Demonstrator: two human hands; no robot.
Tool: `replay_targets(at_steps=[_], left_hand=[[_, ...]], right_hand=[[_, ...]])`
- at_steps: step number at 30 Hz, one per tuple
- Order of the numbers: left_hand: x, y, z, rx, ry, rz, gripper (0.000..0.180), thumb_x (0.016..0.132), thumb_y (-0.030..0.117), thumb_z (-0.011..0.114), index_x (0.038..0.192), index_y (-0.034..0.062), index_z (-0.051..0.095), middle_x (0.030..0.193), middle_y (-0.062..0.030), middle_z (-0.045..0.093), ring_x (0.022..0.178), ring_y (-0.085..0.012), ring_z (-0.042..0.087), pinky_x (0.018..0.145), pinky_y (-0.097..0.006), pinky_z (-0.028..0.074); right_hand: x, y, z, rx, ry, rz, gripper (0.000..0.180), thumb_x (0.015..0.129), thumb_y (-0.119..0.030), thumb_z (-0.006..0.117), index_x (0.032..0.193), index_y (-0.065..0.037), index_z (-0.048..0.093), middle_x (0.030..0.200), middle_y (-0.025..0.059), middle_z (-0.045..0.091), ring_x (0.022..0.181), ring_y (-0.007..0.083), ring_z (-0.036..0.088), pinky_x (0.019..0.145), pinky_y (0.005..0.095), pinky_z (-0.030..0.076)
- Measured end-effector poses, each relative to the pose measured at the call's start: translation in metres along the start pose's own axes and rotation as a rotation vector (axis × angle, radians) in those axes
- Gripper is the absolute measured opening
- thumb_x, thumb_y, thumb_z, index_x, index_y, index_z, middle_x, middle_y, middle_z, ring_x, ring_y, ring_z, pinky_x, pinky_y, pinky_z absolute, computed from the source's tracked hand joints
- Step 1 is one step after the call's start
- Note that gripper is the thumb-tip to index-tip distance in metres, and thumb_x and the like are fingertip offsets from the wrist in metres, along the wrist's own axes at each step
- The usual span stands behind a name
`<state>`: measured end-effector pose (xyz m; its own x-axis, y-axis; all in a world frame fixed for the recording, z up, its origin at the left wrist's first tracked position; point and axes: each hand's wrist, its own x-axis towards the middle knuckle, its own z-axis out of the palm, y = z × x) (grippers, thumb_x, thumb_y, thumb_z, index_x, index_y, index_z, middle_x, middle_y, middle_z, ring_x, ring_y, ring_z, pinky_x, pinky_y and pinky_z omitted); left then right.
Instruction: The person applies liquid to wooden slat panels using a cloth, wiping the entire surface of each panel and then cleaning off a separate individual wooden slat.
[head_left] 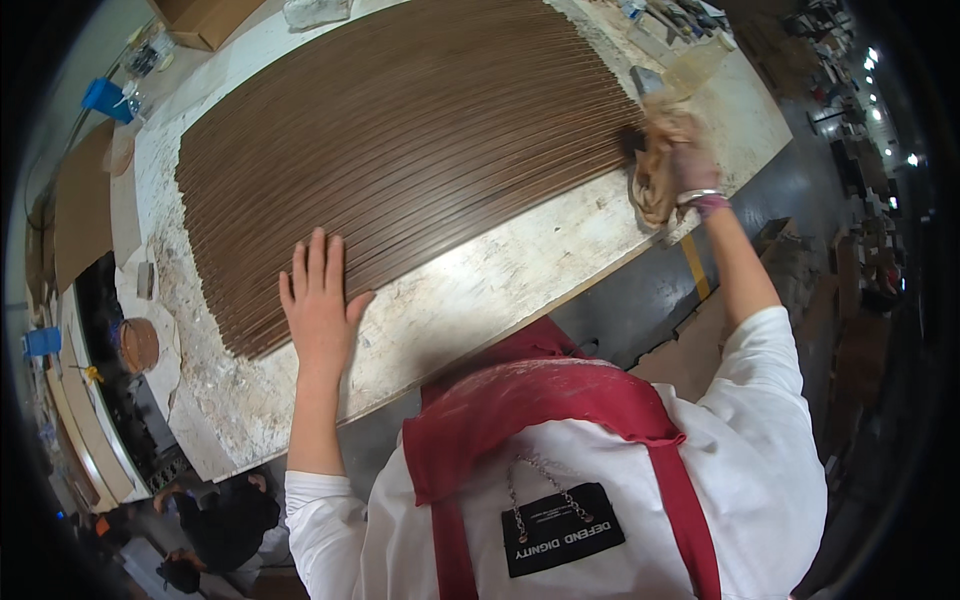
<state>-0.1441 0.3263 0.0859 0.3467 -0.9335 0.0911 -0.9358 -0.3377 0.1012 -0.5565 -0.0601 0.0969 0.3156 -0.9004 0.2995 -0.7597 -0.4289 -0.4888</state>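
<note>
Many thin brown wooden strips [420,130] lie side by side across the worktable, their ends uneven at both sides. My left hand [318,295] rests flat on the near left strips, fingers stretched and thumb out to the side. At the right ends of the strips, my right hand [692,165] is closed on a crumpled tan cloth [655,175], smeared by motion. A dark patch shows where the cloth meets the strip ends. What the cloth touches underneath is hidden.
The white, stained worktable [480,270] has its near edge by my red apron. A blue container [107,100] and a cardboard box [205,20] stand far left; a round brown tub [138,345] sits left. Tools [680,20] lie far right. Another person [230,520] is at lower left.
</note>
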Motion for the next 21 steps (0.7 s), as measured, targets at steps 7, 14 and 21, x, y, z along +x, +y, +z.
replay_targets(at_steps=[7, 14, 21], left_hand=[[-0.085, -0.105, 0.008, -0.423, 0.453, -0.602, 0.071, 0.094, 0.030, 0.059, 0.147, -0.0053, 0.028, 0.154, -0.0246, 0.027, 0.143, -0.0350, 0.027, 0.116, -0.043, 0.021], [-0.101, -0.132, 0.041, -0.903, 0.521, -0.925, 0.056, 0.102, 0.037, 0.043, 0.141, -0.0038, 0.041, 0.143, -0.0213, 0.045, 0.132, -0.0313, 0.042, 0.113, -0.037, 0.029], [-0.080, -0.102, 0.040, -1.053, 0.608, -0.966, 0.058, 0.102, 0.030, 0.050, 0.147, -0.0005, 0.030, 0.143, -0.0155, 0.045, 0.129, -0.0248, 0.045, 0.111, -0.035, 0.032]], right_hand=[[0.009, 0.194, -0.027, 0.573, -0.220, 0.263, 0.057, 0.091, -0.013, 0.057, 0.144, -0.003, 0.041, 0.139, 0.0088, 0.052, 0.127, 0.0204, 0.049, 0.110, 0.0319, 0.036], [0.025, 0.146, 0.019, 0.667, -0.556, 0.680, 0.041, 0.090, -0.017, 0.066, 0.127, -0.008, 0.055, 0.106, 0.0043, 0.062, 0.092, 0.0156, 0.060, 0.084, 0.0312, 0.052], [0.020, 0.097, 0.009, 0.809, -0.505, 0.607, 0.048, 0.085, -0.008, 0.066, 0.131, -0.001, 0.052, 0.119, 0.0072, 0.061, 0.099, 0.0185, 0.060, 0.089, 0.0305, 0.048]])
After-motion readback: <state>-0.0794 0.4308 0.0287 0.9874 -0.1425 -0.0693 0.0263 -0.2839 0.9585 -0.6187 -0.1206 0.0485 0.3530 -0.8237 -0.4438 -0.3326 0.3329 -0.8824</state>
